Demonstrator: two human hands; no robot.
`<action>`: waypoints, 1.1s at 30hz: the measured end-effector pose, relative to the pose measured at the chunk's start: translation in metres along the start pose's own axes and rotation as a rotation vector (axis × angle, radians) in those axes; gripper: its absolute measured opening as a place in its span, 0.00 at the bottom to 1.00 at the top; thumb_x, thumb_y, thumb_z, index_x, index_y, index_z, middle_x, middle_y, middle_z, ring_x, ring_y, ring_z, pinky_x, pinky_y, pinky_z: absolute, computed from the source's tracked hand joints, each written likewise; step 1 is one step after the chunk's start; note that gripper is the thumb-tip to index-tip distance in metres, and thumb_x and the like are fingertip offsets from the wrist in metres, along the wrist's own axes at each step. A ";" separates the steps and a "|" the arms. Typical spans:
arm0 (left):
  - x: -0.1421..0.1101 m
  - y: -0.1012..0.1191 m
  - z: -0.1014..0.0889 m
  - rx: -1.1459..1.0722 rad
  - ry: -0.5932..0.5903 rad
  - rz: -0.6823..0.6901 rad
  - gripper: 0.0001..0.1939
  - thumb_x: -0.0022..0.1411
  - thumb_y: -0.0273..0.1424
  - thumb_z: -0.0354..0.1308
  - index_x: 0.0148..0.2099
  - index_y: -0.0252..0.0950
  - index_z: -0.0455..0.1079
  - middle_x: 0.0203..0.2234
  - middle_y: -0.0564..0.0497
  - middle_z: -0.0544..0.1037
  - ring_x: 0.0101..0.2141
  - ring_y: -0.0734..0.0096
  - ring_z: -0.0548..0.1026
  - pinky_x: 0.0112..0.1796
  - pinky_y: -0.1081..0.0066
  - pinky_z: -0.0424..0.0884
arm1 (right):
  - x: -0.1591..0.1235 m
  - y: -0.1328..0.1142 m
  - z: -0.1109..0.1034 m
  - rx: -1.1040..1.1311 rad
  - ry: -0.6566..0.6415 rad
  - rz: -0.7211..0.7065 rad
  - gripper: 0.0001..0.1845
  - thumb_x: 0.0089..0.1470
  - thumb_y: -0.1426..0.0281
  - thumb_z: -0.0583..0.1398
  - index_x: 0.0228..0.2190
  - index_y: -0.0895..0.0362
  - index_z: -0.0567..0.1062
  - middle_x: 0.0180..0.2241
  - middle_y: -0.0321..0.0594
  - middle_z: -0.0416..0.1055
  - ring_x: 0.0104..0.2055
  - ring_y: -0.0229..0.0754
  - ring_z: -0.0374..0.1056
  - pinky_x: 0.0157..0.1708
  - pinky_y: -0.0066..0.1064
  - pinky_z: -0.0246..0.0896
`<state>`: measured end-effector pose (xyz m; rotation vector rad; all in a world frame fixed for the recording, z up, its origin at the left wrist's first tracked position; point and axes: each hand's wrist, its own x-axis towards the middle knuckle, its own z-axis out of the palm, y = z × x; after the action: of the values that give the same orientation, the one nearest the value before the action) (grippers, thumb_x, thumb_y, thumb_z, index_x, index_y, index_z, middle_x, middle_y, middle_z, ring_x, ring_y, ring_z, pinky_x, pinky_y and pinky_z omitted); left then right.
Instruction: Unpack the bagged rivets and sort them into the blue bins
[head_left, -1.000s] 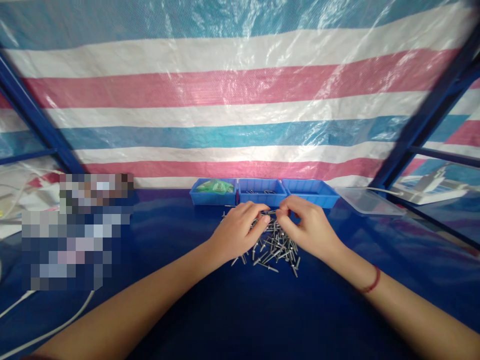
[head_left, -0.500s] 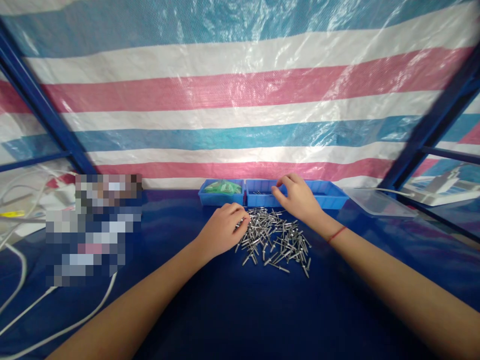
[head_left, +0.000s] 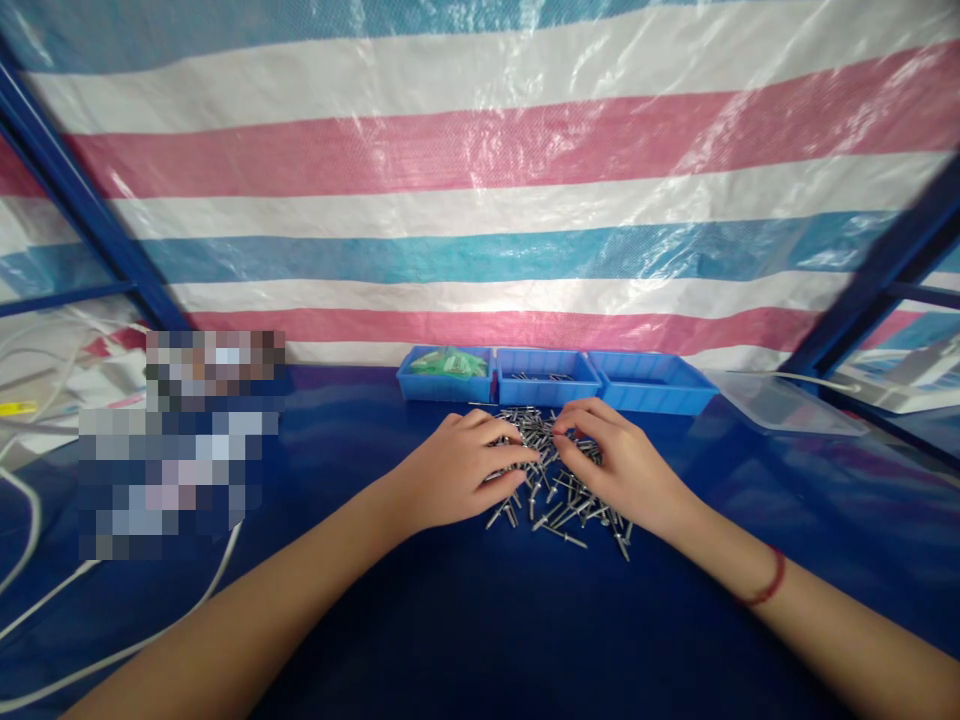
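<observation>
A loose pile of silver blind rivets [head_left: 570,500] lies on the blue tabletop in the head view, between my hands. My left hand [head_left: 465,468] rests over the pile's left side, its fingers apart and slightly bent. My right hand [head_left: 619,460] reaches into the pile from the right. Its thumb and index finger come together in a pinch among the rivets; anything between the tips is too small to make out. Behind the pile, the middle blue bin [head_left: 547,392] holds several rivets. The right blue bin [head_left: 656,398] stands beside it.
Green plastic packets [head_left: 450,364] fill the left blue bin [head_left: 442,389]. A clear plastic lid [head_left: 795,402] lies to the right. White cables [head_left: 217,585] and blurred items occupy the left side. Blue frame posts [head_left: 120,240] and a striped sheet [head_left: 480,240] enclose the workspace.
My right hand has moved from above the bins down to the rivet pile. My left hand has spread its fingers over the pile. The view has shifted slightly.
</observation>
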<state>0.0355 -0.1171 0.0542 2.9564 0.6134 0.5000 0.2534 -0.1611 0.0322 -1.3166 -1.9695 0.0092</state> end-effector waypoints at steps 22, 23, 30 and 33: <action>0.012 0.007 0.026 0.097 0.106 -0.222 0.05 0.57 0.28 0.56 0.33 0.40 0.74 0.42 0.51 0.72 0.42 0.61 0.68 0.40 0.62 0.64 | -0.003 -0.005 0.001 0.032 -0.049 0.009 0.07 0.55 0.74 0.53 0.33 0.57 0.72 0.37 0.44 0.68 0.39 0.43 0.68 0.42 0.36 0.64; 0.012 0.007 0.026 0.090 0.109 -0.230 0.05 0.57 0.30 0.56 0.33 0.40 0.74 0.42 0.51 0.72 0.43 0.60 0.68 0.41 0.61 0.64 | -0.003 -0.005 0.001 0.032 -0.051 0.009 0.07 0.55 0.74 0.53 0.33 0.57 0.72 0.37 0.44 0.68 0.40 0.43 0.68 0.42 0.36 0.64; 0.013 0.011 0.031 0.080 0.121 -0.294 0.06 0.59 0.31 0.56 0.32 0.40 0.74 0.44 0.51 0.72 0.46 0.58 0.66 0.42 0.59 0.64 | -0.003 -0.005 0.002 0.034 -0.052 0.000 0.08 0.54 0.74 0.53 0.32 0.57 0.73 0.37 0.44 0.69 0.39 0.43 0.68 0.42 0.37 0.64; 0.013 0.011 0.031 0.105 0.168 -0.307 0.06 0.61 0.30 0.54 0.33 0.39 0.72 0.44 0.50 0.73 0.46 0.58 0.66 0.40 0.60 0.63 | -0.002 -0.005 0.002 0.037 -0.038 -0.005 0.08 0.54 0.74 0.53 0.32 0.56 0.73 0.37 0.44 0.69 0.39 0.43 0.68 0.42 0.37 0.65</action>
<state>0.0610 -0.1229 0.0305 2.8533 1.1211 0.7068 0.2491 -0.1644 0.0312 -1.2967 -1.9957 0.0680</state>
